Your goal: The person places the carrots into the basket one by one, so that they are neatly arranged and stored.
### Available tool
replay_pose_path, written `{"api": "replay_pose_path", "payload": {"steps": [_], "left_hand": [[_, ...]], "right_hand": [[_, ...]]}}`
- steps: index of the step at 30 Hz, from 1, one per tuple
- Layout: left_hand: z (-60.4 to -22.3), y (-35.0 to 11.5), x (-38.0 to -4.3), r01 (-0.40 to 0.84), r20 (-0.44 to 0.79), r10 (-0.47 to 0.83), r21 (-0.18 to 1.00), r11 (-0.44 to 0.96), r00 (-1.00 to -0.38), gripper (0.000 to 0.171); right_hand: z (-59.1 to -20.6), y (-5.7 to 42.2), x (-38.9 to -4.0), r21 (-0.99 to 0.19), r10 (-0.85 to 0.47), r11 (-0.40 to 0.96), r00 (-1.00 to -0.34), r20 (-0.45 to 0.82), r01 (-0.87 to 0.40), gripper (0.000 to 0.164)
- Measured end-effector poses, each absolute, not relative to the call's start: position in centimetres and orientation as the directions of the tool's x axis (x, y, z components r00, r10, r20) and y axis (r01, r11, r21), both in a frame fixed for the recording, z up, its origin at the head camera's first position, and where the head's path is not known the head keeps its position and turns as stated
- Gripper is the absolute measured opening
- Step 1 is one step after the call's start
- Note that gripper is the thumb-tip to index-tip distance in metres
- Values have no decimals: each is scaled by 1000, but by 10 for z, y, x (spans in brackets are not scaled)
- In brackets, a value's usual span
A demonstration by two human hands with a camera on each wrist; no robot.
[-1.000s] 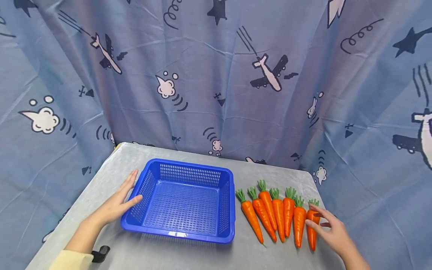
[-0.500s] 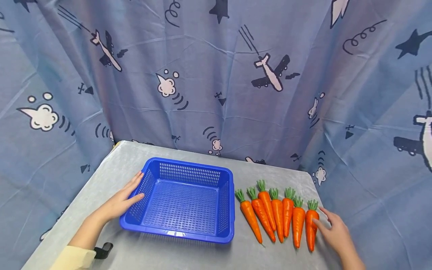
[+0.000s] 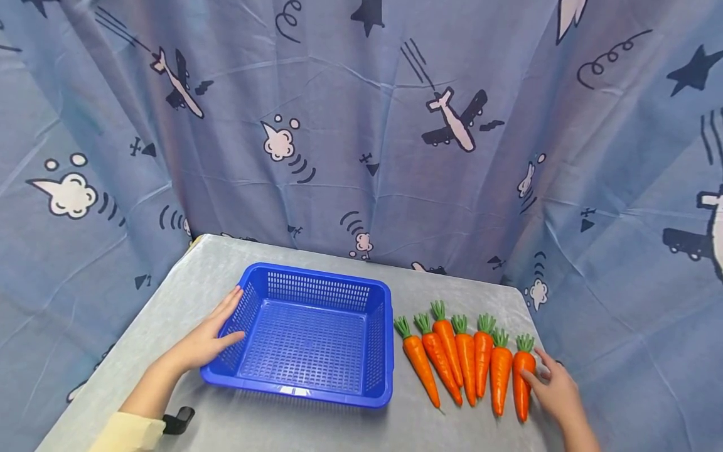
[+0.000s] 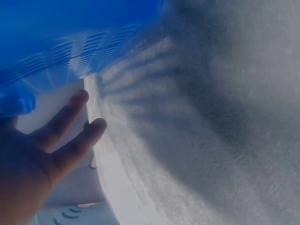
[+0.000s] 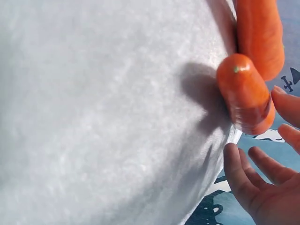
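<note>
Nearest me at left, I have a yellow sleeve (image 3: 128, 432) and a small black piece (image 3: 179, 420) by the wrist. At right, I see the right hand (image 3: 556, 389) at the rightmost carrot (image 3: 522, 380), fingers parted and slightly bent, thumb over the carrot's near right side; I cannot tell whether it touches. Six more carrots (image 3: 465, 361) lie in a row to its left, green tops far, tips near. The left hand (image 3: 204, 339) is at the left side of the blue basket (image 3: 307, 392), fingers spread and fairly straight, thumb reaching over the rim. The basket sits upright on the grey table (image 3: 316, 433), left of the carrots. Farthest off, I see a blue curtain (image 3: 339, 113) printed with planes.
</note>
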State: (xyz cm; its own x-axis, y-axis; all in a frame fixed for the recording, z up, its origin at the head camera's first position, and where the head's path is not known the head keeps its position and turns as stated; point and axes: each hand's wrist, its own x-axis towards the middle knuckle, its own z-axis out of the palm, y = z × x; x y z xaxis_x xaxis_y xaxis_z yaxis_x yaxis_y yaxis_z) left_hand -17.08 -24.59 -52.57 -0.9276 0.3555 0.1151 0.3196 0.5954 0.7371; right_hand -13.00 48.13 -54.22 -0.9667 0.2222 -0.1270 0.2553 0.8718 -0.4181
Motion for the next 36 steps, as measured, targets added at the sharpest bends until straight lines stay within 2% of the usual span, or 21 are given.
{"api": "replay_pose_path", "payload": {"steps": [9,18,22,30,36], "left_hand": [[-528,-247,-173,303,98,370,777,551,-924,87],[-529,-247,-171,283,81,375,804,523,-923,95],[-529,-247,-170,260,65,368,818,513,-928,100],[-527,-246,-171,247,62,362,835,492,-930,102],[-527,-246,-170,221,40,355,845,487,-934,102]], "right_hand": [[-550,481,-134,-597,170,736,-941,-294,319,90],[-551,482,-137,-639,200,669,-921,-336,378,89],[-549,486,-134,-661,239,640,-918,-315,393,89],[-533,482,-126,-725,284,608,-941,-183,324,83],[-516,470,-126,-681,329,645,-931,-160,345,88]]}}
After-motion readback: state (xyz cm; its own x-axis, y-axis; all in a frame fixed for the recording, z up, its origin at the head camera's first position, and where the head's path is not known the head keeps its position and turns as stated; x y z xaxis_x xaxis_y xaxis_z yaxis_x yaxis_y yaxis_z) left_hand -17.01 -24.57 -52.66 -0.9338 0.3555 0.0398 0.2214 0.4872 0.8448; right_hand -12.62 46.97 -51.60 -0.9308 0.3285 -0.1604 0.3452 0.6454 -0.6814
